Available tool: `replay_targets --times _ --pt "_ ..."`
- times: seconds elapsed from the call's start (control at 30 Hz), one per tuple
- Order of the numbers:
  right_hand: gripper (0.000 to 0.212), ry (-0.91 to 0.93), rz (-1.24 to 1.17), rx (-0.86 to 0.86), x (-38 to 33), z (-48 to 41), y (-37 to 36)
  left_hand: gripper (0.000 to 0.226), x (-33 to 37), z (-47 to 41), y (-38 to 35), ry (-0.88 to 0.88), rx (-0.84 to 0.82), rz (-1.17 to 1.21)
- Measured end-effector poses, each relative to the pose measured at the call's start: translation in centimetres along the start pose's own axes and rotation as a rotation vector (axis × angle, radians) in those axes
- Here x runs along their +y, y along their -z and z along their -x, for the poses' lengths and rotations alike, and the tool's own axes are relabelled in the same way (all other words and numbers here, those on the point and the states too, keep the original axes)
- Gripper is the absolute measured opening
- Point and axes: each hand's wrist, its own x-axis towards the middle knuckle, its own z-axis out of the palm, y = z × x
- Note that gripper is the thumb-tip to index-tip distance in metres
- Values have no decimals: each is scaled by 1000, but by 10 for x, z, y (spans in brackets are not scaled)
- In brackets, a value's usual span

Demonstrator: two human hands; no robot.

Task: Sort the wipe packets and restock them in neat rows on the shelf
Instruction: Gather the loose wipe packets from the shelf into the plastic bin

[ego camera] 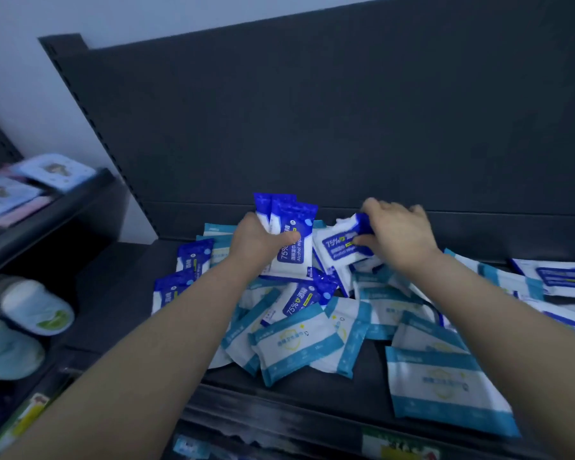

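The dark-blue wipe packets [289, 260] and the light-blue wipe packets [296, 343] are of smooth plastic film with a slight sheen and crimped end seams, while the shelf [120, 287] and its back panel [312, 111] show a smooth, matt, dark-grey finish resembling painted metal.

Pale wall [30, 78], dark grey back panel [346, 111], slotted upright [92, 127], dark shelf [120, 293], neighbouring rack [63, 210] at left, dim bluish light

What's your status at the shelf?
Left hand grips dark blue bunch. Right hand grips another dark blue packet. Light blue packets heaped loose, unsorted.
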Motion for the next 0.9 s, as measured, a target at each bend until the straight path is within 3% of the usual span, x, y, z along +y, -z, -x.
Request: replay_targets --times 0.17,0.3,0.33,0.43,0.57,0.67,0.8,0.9 --pt "46 -424 -273 77 68 34 32 45 34 16 -57 19 -312 136" --pt "56 -649 -385 -75 113 73 22 86 55 29 -118 34 -470 177" --pt "58 -674 -400 -124 119 82 16 87 56 31 -132 8 -496 160" --pt "75 -678 -383 -302 127 105 3 74 67 40 -148 -88 -537 24" --pt "98 -617 -456 -466 123 116 2 77 66 45 -133 -86 -671 -96" --pt "110 -565 -456 -523 116 118 1 94 55 50 -134 -63 -715 -9" --pt "106 -480 -391 -477 118 124 -7 63 55 64 -151 -104 -678 65" --pt "102 -466 -414 -485 121 127 -14 83 58 67 -156 -72 -648 -12"
